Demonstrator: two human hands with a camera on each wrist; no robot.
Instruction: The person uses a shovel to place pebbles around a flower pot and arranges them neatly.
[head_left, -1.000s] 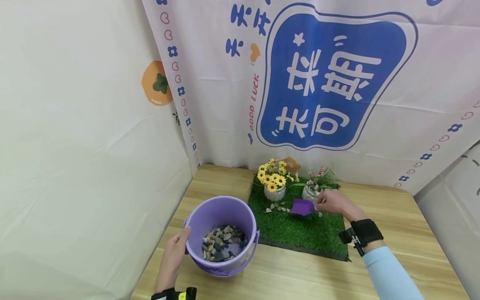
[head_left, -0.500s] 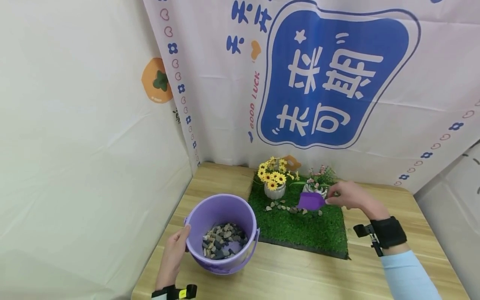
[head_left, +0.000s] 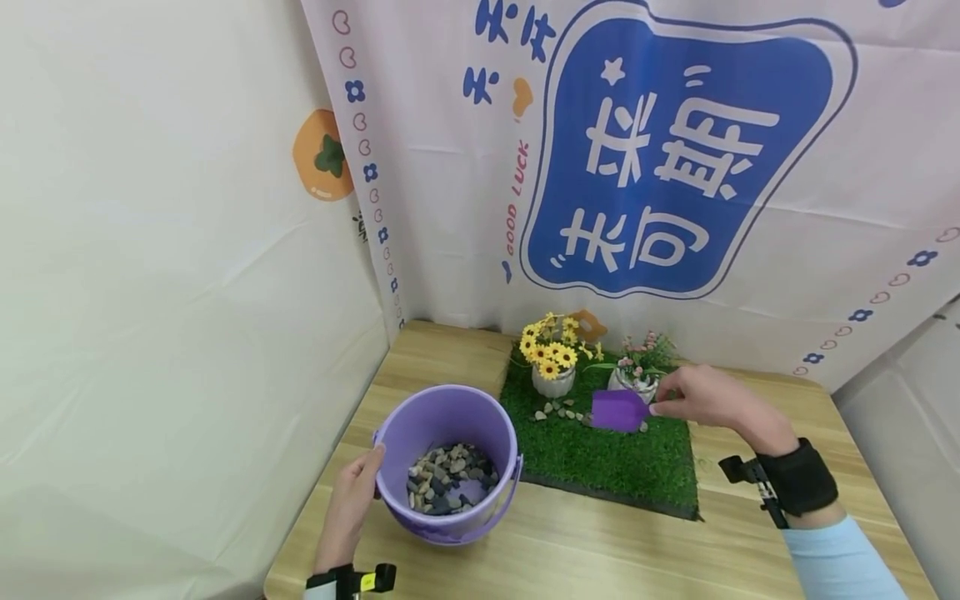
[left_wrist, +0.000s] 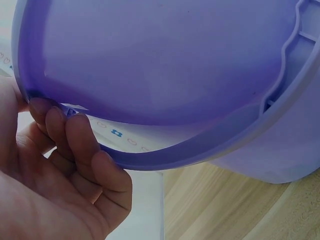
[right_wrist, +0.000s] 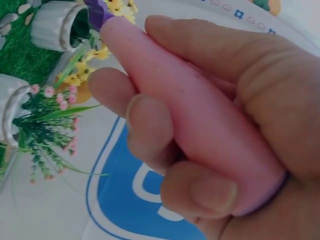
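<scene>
A purple bucket [head_left: 450, 400] stands on the table at the left, with a layer of pebbles [head_left: 450, 475] on its bottom. My left hand [head_left: 352, 492] grips its rim on the left side; in the left wrist view the fingers of that hand [left_wrist: 75, 165] curl at the rim [left_wrist: 165, 160]. In my right hand [head_left: 701, 400] is a small toy shovel with a purple blade [head_left: 618, 410]. Its pink handle [right_wrist: 185, 110] lies in the curled fingers in the right wrist view. The blade hangs over the turf mat [head_left: 607, 467], in front of the pink-flower pot.
On the mat's back part stand a pot of yellow flowers [head_left: 553, 379] and a pot of pink flowers [head_left: 633, 379]. Several pebbles [head_left: 551, 411] lie in front of them. Wooden table [head_left: 570, 550] surrounds the mat, and a printed cloth [head_left: 450, 208] hangs behind.
My right hand has moved right and slightly up with the shovel, then the blade has come down a little. More pebbles show on the mat. The left hand stays at the bucket rim.
</scene>
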